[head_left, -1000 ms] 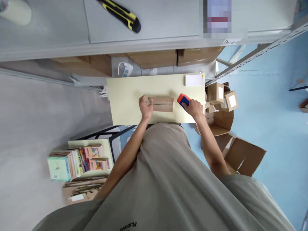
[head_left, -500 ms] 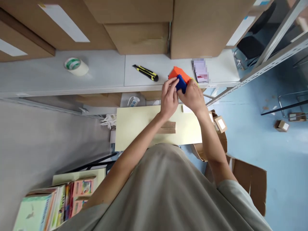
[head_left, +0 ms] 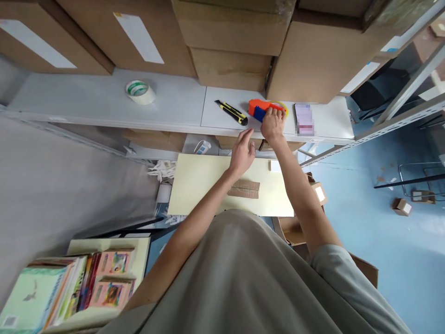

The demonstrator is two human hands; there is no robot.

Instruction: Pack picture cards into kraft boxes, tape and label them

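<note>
Item, far left: books (head_left: 71, 287), stood in a row on a pale stand below. Item: roll of tape (head_left: 143, 94), on the grey shelf (head_left: 174, 105), well apart from both hands. Item: white power strip (head_left: 203, 148), on the lower level. Item: pale table (head_left: 196, 178), beneath the forearms. Item: yellow-and-black cutter (head_left: 232, 112), flat on the shelf, out of either hand. Item: left hand (head_left: 241, 153), empty, fingers and thumb loosely apart, near the shelf's front edge. Item: cardboard package (head_left: 244, 189), flat on the table, untouched, a seam along its length; it looked folded shut, so that portion was judged done, though whether tape covered the seam was too small to tell. Item: orange-and-blue tape dispenser (head_left: 257, 110), apparently resting on the shelf, right of the cutter. Item: right hand (head_left: 273, 124), fingers curled over the dispenser; its release was judged not yet done. Item: white slip (head_left: 274, 166), on the table, partly behind the right forearm. Item, far right: purplish flat object (head_left: 304, 119), blurred, on the shelf beside the dispenser.
</note>
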